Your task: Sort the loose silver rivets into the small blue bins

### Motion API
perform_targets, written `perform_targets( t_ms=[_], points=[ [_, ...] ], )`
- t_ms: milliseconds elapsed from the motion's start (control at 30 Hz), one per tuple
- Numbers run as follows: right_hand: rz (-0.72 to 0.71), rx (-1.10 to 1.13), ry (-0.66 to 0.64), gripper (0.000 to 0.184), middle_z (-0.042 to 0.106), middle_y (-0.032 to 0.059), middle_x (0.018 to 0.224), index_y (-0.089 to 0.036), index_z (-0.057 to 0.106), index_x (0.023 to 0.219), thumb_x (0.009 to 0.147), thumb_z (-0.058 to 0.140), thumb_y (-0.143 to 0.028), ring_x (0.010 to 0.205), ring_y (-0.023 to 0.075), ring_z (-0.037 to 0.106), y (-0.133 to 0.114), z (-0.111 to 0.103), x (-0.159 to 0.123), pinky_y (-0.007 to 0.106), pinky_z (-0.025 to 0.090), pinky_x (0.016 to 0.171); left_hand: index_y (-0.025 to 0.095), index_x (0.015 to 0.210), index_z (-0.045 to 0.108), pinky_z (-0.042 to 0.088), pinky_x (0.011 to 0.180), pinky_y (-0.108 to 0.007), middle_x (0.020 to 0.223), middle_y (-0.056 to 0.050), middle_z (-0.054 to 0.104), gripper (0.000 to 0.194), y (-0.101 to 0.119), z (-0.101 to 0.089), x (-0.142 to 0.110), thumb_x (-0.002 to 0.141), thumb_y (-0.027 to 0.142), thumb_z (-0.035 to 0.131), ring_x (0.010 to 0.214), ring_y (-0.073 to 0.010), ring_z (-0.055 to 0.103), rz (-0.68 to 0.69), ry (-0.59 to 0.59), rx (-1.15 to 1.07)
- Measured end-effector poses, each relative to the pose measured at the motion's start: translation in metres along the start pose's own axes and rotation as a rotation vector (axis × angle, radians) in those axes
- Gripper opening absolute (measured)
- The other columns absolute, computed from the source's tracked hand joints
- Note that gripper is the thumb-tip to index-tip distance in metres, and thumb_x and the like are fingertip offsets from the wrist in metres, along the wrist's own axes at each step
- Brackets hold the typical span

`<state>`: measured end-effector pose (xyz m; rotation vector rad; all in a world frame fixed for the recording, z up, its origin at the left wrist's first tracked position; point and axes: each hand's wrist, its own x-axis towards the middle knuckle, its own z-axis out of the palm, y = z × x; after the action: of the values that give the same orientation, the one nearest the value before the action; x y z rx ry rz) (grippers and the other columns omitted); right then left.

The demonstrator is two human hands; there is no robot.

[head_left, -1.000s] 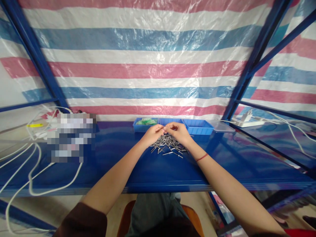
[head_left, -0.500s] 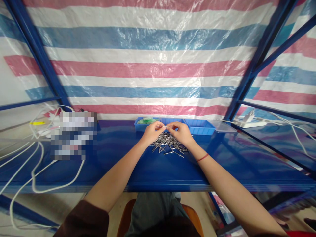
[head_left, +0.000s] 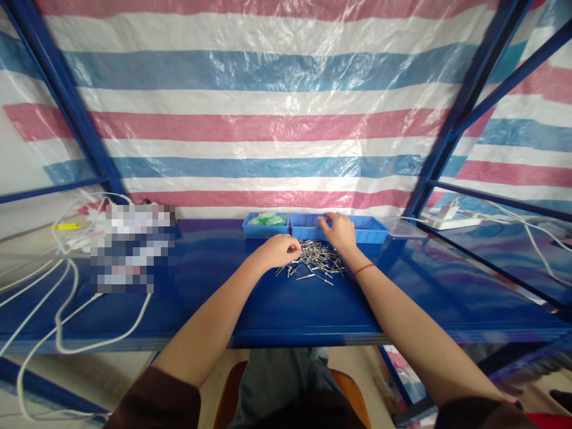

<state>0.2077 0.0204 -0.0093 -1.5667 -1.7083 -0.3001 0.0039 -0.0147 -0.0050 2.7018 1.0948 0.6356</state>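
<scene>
A heap of silver pop rivets point(head_left: 317, 257) lies loose on the blue table. At the heap's left edge, my left hand point(head_left: 280, 251) has its fingertips pinched together; what they hold is too small to make out. My right hand point(head_left: 339, 230) is raised over the front of the middle blue bin point(head_left: 299, 232), thumb and fingers apart, with nothing visible between them. A few thin metal pieces show inside that bin, partly hidden by the hand.
A left blue bin point(head_left: 247, 231) holds green packets point(head_left: 268, 219); another blue bin point(head_left: 374, 236) stands right, beside a clear plastic lid point(head_left: 406, 229). White cables point(head_left: 62, 316) hang over the table's left side. A white power strip point(head_left: 451, 220) sits at the right.
My hands, earlier together above the heap with a thin rivet between the fingertips, have separated. The left moved down to the heap; the right moved right and opened over the middle bin.
</scene>
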Motion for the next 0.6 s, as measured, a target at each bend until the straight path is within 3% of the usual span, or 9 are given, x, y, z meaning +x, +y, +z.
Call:
perform_targets(
  t_ms=[167,433,600],
  points=[
    [-0.042,0.147,-0.023,0.028,0.068,0.0061,0.086,-0.017,0.066,0.099,0.084,0.047,-0.031,0.08,0.02,0.059,-0.009,-0.001,-0.005,0.029,0.041,0.073,0.02,0.078,0.071,0.042,0.067,-0.024,0.077,-0.003,0.065,0.018,0.004,0.001,-0.001,0.076,0.031,0.057,0.075,-0.0162,0.058,0.005,-0.087,0.115],
    [-0.071,0.256,-0.111,0.023,0.069,0.0035,0.084,-0.019,0.068,0.089,0.08,0.048,-0.025,0.074,0.0168,0.06,-0.021,-0.006,-0.012,0.028,0.043,0.071,0.02,0.076,0.068,0.041,0.066,-0.027,0.083,-0.004,0.064,0.021,0.014,0.009,-0.002,0.081,0.027,0.049,0.084,-0.0208,0.058,-0.03,-0.044,0.297],
    [-0.078,0.291,-0.168,0.022,0.07,0.0043,0.085,-0.018,0.069,0.089,0.079,0.049,-0.023,0.073,0.0163,0.061,-0.024,-0.01,-0.014,0.027,0.043,0.071,0.019,0.072,0.067,0.042,0.069,-0.027,0.081,-0.005,0.063,0.02,0.015,0.008,-0.002,0.079,0.025,0.05,0.082,-0.0198,0.058,-0.058,-0.018,0.242]
  ],
)
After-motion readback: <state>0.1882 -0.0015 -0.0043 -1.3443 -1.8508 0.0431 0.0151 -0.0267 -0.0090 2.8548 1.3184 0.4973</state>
